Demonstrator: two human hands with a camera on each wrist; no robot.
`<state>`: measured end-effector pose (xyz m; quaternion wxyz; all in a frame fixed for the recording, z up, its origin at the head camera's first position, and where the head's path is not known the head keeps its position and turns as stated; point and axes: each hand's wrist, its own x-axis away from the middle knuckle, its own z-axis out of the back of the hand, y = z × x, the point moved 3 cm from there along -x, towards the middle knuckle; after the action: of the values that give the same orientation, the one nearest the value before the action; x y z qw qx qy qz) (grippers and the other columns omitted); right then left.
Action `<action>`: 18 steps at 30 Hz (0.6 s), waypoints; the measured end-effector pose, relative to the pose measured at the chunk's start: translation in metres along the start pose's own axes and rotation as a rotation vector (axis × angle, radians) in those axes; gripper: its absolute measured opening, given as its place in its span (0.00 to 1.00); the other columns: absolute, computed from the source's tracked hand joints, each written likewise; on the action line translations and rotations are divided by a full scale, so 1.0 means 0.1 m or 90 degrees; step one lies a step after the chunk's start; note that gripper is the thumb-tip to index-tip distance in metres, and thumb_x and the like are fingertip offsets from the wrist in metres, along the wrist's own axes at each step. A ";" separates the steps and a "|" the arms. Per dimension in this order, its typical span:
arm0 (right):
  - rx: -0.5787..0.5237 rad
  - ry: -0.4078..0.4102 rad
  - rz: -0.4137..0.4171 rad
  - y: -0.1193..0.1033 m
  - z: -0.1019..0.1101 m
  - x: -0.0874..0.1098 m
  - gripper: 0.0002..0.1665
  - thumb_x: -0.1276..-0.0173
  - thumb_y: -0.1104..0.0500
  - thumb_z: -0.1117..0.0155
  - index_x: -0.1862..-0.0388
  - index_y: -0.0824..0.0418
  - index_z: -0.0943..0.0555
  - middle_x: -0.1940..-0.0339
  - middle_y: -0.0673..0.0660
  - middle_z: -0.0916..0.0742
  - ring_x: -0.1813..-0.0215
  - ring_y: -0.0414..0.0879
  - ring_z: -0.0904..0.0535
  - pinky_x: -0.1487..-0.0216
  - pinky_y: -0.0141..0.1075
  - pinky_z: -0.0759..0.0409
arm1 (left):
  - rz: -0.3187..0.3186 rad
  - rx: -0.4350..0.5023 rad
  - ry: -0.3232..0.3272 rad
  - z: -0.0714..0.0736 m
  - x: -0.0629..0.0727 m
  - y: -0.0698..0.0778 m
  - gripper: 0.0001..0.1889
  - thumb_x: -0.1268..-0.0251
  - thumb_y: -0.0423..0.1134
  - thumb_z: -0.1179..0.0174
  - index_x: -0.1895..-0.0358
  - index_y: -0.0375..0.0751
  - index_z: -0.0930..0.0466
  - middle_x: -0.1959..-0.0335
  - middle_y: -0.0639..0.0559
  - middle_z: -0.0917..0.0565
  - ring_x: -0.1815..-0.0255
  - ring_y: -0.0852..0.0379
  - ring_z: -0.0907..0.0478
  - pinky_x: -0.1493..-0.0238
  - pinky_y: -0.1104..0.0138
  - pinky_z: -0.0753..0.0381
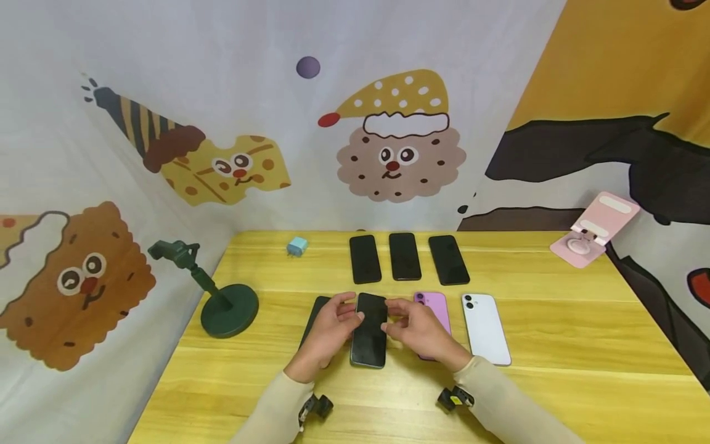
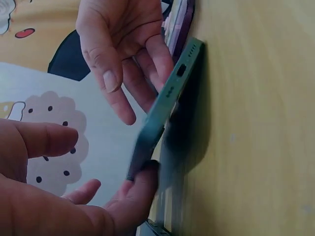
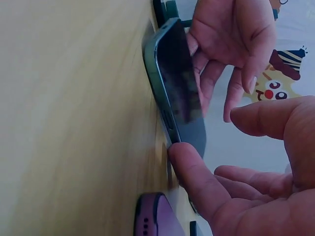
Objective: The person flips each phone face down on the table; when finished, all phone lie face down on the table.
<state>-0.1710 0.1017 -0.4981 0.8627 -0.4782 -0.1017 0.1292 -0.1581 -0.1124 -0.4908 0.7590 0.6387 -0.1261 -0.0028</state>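
Left hand (image 1: 331, 328): loose fingers touching green-edged phone (image 1: 370, 340)
Right hand (image 1: 418, 328): loose fingers touching opposite side
Blue adapter (image 1: 297, 246): bench (image 1: 560, 327), back-left corner

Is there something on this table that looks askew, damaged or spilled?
No spill or damage is visible. Only the dark phone between left hand and right hand looks askew: one side seems raised off the table, while the white phone lies flat.
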 end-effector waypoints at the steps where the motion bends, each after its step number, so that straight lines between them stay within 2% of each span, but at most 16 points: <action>1: -0.004 0.000 0.002 0.00 -0.01 0.00 0.35 0.29 0.53 0.26 0.28 0.66 0.21 0.38 0.66 0.12 0.49 0.50 0.10 0.46 0.45 0.11 | -0.001 0.006 0.002 0.01 -0.01 0.01 0.30 0.22 0.36 0.38 0.22 0.36 0.34 0.28 0.31 0.28 0.29 0.36 0.27 0.42 0.53 0.15; 8: -0.021 -0.002 0.003 -0.01 -0.02 0.00 0.32 0.29 0.54 0.26 0.31 0.66 0.20 0.40 0.63 0.11 0.48 0.51 0.10 0.46 0.44 0.11 | -0.004 0.037 0.000 -0.01 -0.05 0.00 0.30 0.24 0.30 0.40 0.22 0.35 0.33 0.30 0.32 0.26 0.31 0.37 0.24 0.43 0.60 0.15; 14: -0.026 -0.003 -0.022 -0.01 -0.02 0.00 0.31 0.28 0.53 0.27 0.31 0.66 0.20 0.39 0.63 0.12 0.48 0.51 0.10 0.48 0.44 0.11 | -0.007 0.091 -0.040 -0.08 -0.09 -0.02 0.31 0.27 0.25 0.40 0.22 0.33 0.34 0.32 0.33 0.25 0.35 0.43 0.20 0.44 0.67 0.16; 18: -0.028 -0.004 -0.034 -0.03 -0.01 -0.01 0.31 0.27 0.52 0.29 0.30 0.64 0.20 0.40 0.61 0.11 0.46 0.52 0.11 0.46 0.44 0.11 | -0.015 0.107 -0.070 -0.11 -0.10 -0.03 0.32 0.27 0.24 0.41 0.21 0.36 0.33 0.32 0.32 0.26 0.36 0.41 0.21 0.44 0.67 0.17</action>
<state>-0.1711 0.0994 -0.4961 0.8546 -0.4942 -0.1197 0.1054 -0.1651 -0.1006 -0.4970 0.6945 0.7006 -0.1595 -0.0361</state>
